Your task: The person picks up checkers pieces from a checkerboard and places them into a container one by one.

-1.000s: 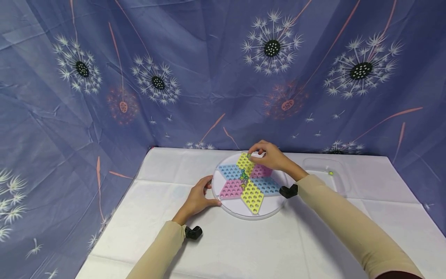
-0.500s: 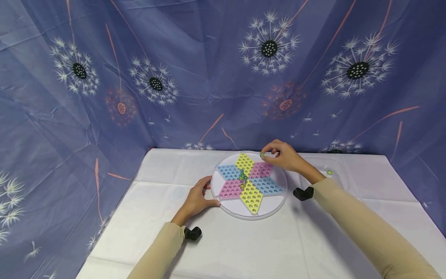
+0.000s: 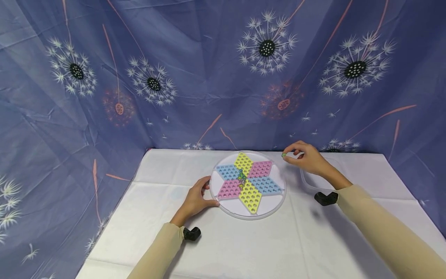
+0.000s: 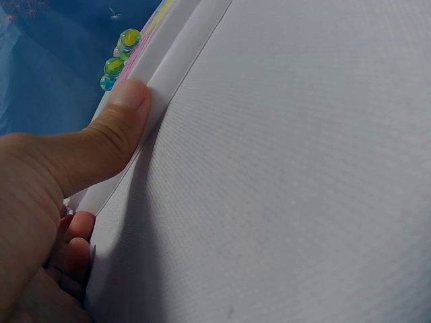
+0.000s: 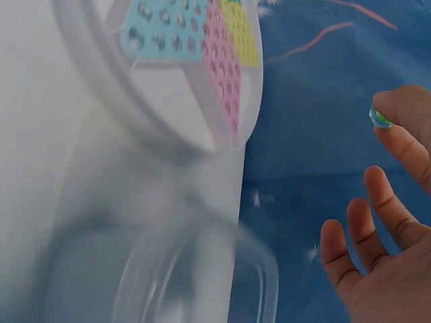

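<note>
A round white Chinese checkers board (image 3: 270,202) with a yellow, pink and blue star lies on the table. My left hand (image 3: 196,198) holds its left rim; in the left wrist view the thumb (image 4: 128,101) presses the rim while the fingers curl at the edge. Several green, blue and yellow marbles (image 3: 241,176) cluster at the star's middle. Right of the board, my right hand (image 3: 308,158) pinches a green-and-blue marble (image 5: 379,119) between thumb and index finger, raised above the table. Its other fingers are spread apart in the right wrist view.
Under and behind the right forearm stands a clear plastic container (image 3: 306,183), partly hidden. A white cloth (image 3: 244,248) covers the table. Along the table's back edge hangs a blue dandelion-print curtain (image 3: 209,77).
My right hand has moved right with the marble, from over the far yellow point to beyond the board's edge. The left hand has stayed at the rim.
</note>
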Motion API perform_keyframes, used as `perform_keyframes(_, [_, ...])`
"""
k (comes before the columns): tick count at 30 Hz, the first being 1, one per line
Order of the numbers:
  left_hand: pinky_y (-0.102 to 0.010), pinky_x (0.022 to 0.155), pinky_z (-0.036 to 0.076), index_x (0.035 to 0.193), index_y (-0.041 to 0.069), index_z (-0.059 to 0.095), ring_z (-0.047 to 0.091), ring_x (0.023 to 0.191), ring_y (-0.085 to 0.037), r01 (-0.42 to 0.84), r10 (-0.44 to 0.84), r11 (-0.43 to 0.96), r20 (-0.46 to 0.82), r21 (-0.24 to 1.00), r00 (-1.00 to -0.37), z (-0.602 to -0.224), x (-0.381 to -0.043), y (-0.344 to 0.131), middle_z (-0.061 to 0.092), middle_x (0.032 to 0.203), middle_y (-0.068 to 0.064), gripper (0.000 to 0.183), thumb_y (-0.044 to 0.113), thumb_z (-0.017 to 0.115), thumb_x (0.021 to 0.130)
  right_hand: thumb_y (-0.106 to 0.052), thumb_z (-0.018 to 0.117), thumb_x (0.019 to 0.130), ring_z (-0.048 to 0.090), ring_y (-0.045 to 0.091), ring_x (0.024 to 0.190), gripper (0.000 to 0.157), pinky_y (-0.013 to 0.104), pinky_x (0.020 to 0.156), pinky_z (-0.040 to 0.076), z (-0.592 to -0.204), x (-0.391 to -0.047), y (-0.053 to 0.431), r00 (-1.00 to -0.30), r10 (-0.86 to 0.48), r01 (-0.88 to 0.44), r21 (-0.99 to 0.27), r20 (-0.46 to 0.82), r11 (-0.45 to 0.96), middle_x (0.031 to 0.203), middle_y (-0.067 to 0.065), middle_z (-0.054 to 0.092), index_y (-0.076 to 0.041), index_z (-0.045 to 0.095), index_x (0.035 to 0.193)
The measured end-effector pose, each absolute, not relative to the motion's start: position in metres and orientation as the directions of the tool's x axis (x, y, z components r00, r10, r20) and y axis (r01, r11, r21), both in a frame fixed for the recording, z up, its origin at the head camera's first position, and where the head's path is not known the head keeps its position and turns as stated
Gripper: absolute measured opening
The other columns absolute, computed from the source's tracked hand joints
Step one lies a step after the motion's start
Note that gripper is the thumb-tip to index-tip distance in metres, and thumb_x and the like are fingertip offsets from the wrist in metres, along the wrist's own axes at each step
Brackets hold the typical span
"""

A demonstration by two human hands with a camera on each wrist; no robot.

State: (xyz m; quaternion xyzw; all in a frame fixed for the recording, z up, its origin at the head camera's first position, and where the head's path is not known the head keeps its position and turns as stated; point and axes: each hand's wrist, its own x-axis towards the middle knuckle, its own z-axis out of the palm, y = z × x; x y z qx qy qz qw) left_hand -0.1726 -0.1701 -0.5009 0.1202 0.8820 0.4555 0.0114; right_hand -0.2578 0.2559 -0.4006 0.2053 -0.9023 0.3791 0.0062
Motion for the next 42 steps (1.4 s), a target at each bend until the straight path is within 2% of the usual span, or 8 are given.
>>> perform_keyframes(5, [-0.034, 0.085, 0.044, 0.154, 0.002, 0.042, 0.050, 0.098, -0.021, 0.198, 0.220, 0.551, 0.088, 0.811, -0.972, -0.500, -0.172, -0.171, 0.057, 0.116, -0.009, 0.102, 0.017, 0.097, 0.070, -0.031, 0.073, 0.097, 0.053, 0.027, 0.101, 0.026, 0.030, 0.080, 0.050, -0.402, -0.252, 0.278, -0.929, -0.333, -0.349, -0.684, 0.161, 0.641, 0.123, 0.010, 0.057, -0.013, 0.074, 0.117])
perform_keyframes(8, [-0.035, 0.086, 0.045, 0.154, 0.002, 0.042, 0.050, 0.099, -0.021, 0.204, 0.220, 0.551, 0.095, 0.809, -0.971, -0.499, -0.172, -0.172, 0.057, 0.116, -0.009, 0.102, 0.017, 0.097, 0.070, -0.032, 0.072, 0.098, 0.052, 0.027, 0.102, 0.030, 0.030, 0.079, 0.050, -0.401, -0.248, 0.290, -0.936, -0.323, -0.327, -0.692, 0.143, 0.643, 0.126, 0.011, 0.056, -0.013, 0.072, 0.121])
perform_keyframes(13, [-0.035, 0.086, 0.045, 0.154, 0.002, 0.042, 0.050, 0.099, -0.021, 0.214, 0.225, 0.555, 0.102, 0.804, -0.969, -0.499, -0.173, -0.172, 0.057, 0.116, -0.010, 0.102, 0.016, 0.097, 0.070, -0.036, 0.070, 0.099, 0.052, 0.027, 0.104, 0.032, 0.036, 0.076, 0.050, -0.404, -0.242, 0.308, -0.956, -0.266, -0.275, -0.691, 0.124, 0.668, 0.127, 0.009, 0.057, -0.015, 0.071, 0.122])
perform_keyframes(22, [-0.031, 0.082, 0.043, 0.154, 0.002, 0.043, 0.049, 0.096, -0.020, 0.202, 0.212, 0.563, 0.096, 0.802, -0.973, -0.500, -0.175, -0.171, 0.057, 0.115, -0.009, 0.102, 0.017, 0.098, 0.069, -0.040, 0.069, 0.099, 0.053, 0.030, 0.110, 0.037, 0.045, 0.082, 0.047, -0.416, -0.235, 0.331, -0.971, -0.211, -0.229, -0.685, 0.112, 0.692, 0.134, 0.012, 0.058, -0.013, 0.070, 0.124])
perform_keyframes(33, [-0.031, 0.081, 0.042, 0.154, 0.003, 0.042, 0.048, 0.095, -0.019, 0.197, 0.216, 0.562, 0.088, 0.803, -0.972, -0.501, -0.175, -0.170, 0.057, 0.115, -0.007, 0.103, 0.017, 0.098, 0.069, -0.039, 0.069, 0.099, 0.051, 0.031, 0.110, 0.037, 0.046, 0.083, 0.047, -0.427, -0.236, 0.337, -0.972, -0.213, -0.218, -0.705, 0.097, 0.675, 0.135, 0.012, 0.054, -0.012, 0.069, 0.125])
perform_keyframes(42, [-0.032, 0.085, 0.043, 0.155, 0.003, 0.042, 0.049, 0.097, -0.019, 0.193, 0.213, 0.567, 0.084, 0.801, -0.973, -0.503, -0.174, -0.169, 0.057, 0.115, -0.007, 0.104, 0.017, 0.098, 0.069, -0.035, 0.071, 0.099, 0.058, 0.032, 0.102, 0.030, 0.043, 0.080, 0.049, -0.441, -0.240, 0.336, -0.971, -0.232, -0.212, -0.681, 0.063, 0.701, 0.127, 0.016, 0.061, -0.012, 0.071, 0.118])
